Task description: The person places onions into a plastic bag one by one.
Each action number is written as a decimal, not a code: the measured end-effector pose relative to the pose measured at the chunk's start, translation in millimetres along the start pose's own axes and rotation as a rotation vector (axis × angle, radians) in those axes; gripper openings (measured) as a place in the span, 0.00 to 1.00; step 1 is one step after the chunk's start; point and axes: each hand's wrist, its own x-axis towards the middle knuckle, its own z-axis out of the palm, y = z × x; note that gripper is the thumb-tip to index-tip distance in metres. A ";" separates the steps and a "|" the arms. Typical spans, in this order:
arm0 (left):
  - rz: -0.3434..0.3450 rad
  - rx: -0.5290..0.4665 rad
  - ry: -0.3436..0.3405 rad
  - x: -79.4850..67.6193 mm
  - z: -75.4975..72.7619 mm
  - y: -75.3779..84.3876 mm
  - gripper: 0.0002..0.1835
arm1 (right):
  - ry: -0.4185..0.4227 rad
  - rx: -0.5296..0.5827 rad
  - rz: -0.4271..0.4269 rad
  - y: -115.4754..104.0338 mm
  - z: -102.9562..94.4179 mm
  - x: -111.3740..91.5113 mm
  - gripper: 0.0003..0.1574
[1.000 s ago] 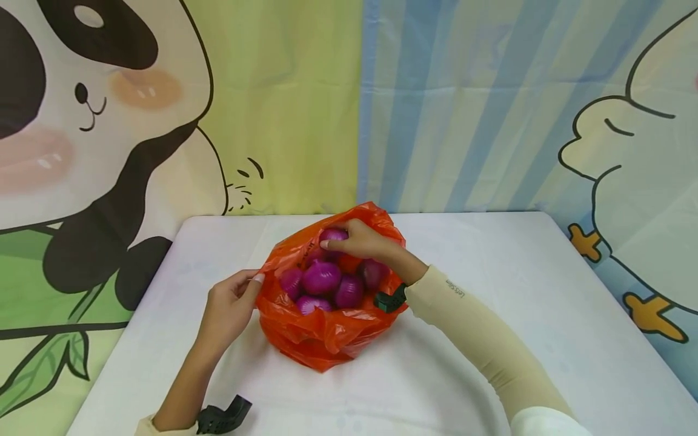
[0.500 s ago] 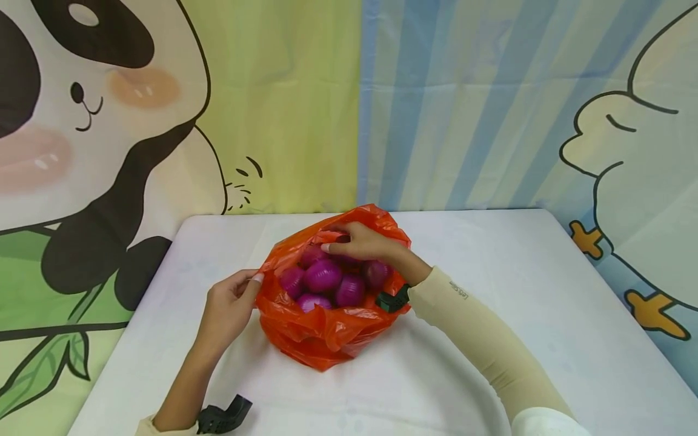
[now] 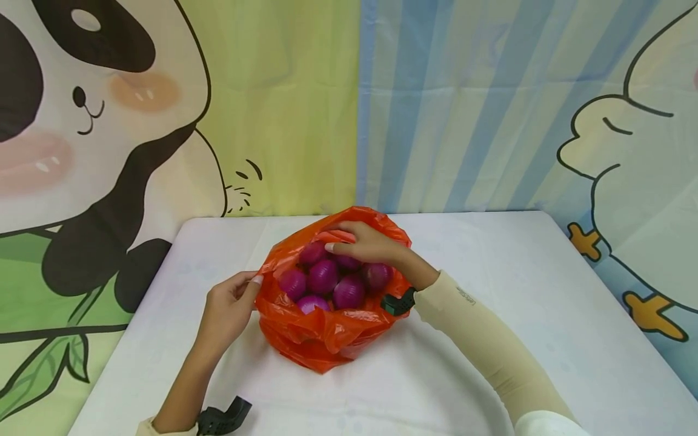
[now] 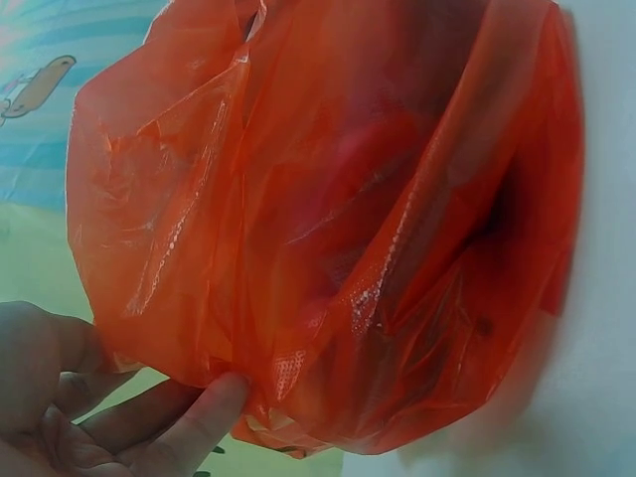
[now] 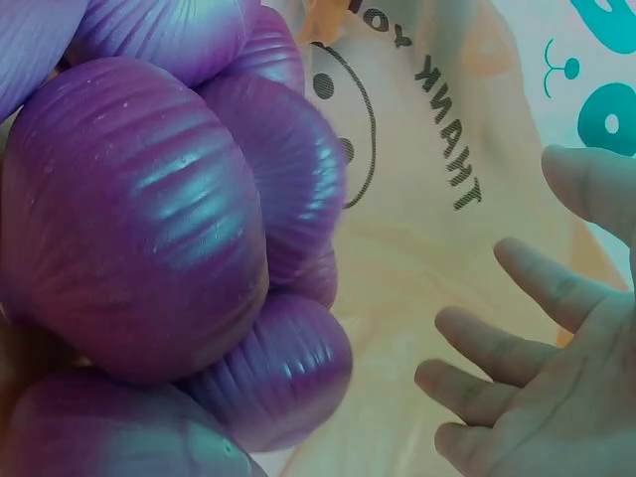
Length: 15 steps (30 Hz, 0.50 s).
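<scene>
An orange-red plastic bag stands on the white table with its mouth spread. Inside lie several purple onions, heaped together; in the right wrist view a large onion fills the left side. My left hand pinches the bag's left rim between thumb and fingers, and the left wrist view has this hand at the lower left against the plastic. Over the far part of the opening is my right hand. Its fingers are apart and hold nothing, beside the onions.
The white table extends on both sides of the bag. Behind it hangs a printed curtain with a panda and blue stripes. Each wrist wears a black mount, such as the left mount.
The onion my right hand held one second ago has gone down into the bag, and the fingers have let go of it. My left hand keeps the same grip on the rim.
</scene>
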 end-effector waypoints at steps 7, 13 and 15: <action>-0.002 0.002 0.003 0.7 0.1 0.3 0.20 | 0.026 0.028 -0.108 -9.3 -9.1 -15.5 0.23; -0.014 0.004 -0.010 0.6 2.3 -0.5 0.21 | 0.201 0.307 -0.260 -17.3 -34.6 -40.8 0.16; -0.015 0.022 -0.007 -0.1 1.9 0.0 0.22 | 0.285 0.281 -0.301 -19.4 -44.6 -49.5 0.16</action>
